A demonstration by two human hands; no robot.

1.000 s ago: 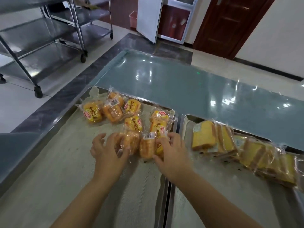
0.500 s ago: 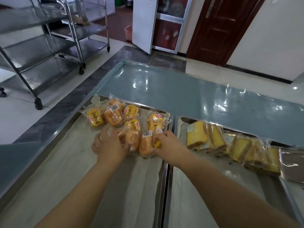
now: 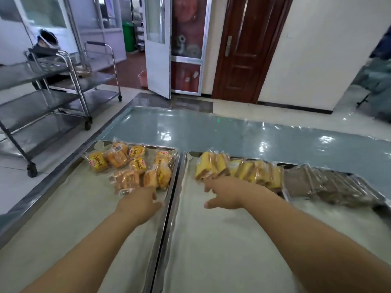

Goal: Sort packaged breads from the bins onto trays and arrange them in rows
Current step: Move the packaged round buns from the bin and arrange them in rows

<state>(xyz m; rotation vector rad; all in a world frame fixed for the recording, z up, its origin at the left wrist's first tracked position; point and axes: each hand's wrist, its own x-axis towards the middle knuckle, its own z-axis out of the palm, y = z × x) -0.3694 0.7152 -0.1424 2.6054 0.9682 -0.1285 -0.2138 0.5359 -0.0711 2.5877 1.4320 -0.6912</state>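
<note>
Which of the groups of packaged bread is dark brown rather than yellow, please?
The row farthest right, beyond the yellow slices: its packets are dark brown, while the slices and the buns on the left tray are yellow to orange.

1. A dark wooden door (image 3: pixel 243 49) stands shut in a cream wall (image 3: pixel 328 49); beside it a white glazed door (image 3: pixel 157 45) hangs ajar.
2. Tiered steel trolleys (image 3: pixel 42 98) on castors line the left, on pale floor tiles (image 3: pixel 14 187).
3. Light glints off a glossy blue-grey table (image 3: pixel 232 132).
4. A green bin (image 3: pixel 128 37) stands in the room beyond; a pink bin (image 3: pixel 143 78) sits by the white door.
</note>
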